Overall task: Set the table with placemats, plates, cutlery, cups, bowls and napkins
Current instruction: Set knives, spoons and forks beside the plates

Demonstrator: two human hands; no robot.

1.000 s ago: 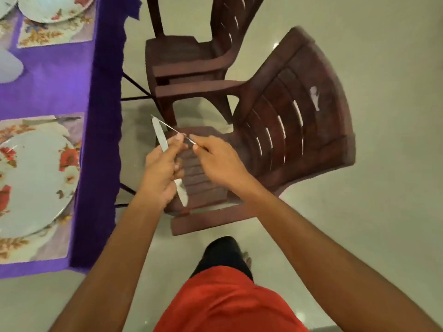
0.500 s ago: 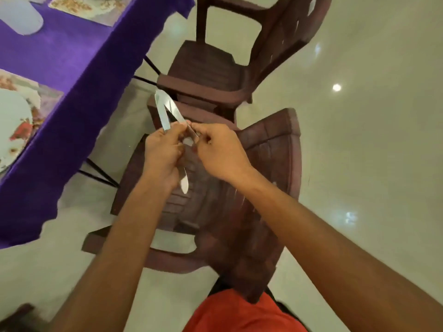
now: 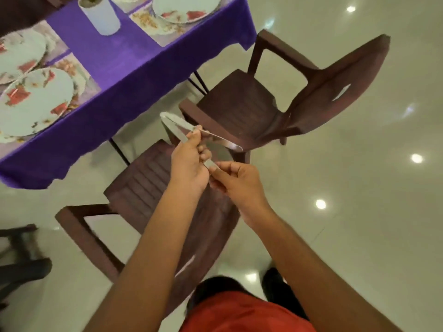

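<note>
Steel cutlery (image 3: 176,133) fanned out above a brown chair (image 3: 143,183).
We hold 2 pcs in the L hand (image 3: 189,164), fingers curled round both: knife A (image 3: 172,129) points to 10 o'clock, knife B (image 3: 223,141) sticks out twd 3 o'clock. R hand (image 3: 237,180) pinches knife A's low end. Purple-clothed table (image 3: 134,68) sits at 10–11 o'clock w/ floral plates (image 3: 36,101) on placemats (image 3: 84,77) & a white cup (image 3: 100,16); 2nd chair (image 3: 239,109) at 1 o'clock.

Your forearms (image 3: 153,248) are bare from the fingers (image 3: 204,153) back to the frame edge. Well behind your fingers you wear an orange-red garment (image 3: 247,312), with blurred dark clothing (image 3: 215,287) just ahead of it.
</note>
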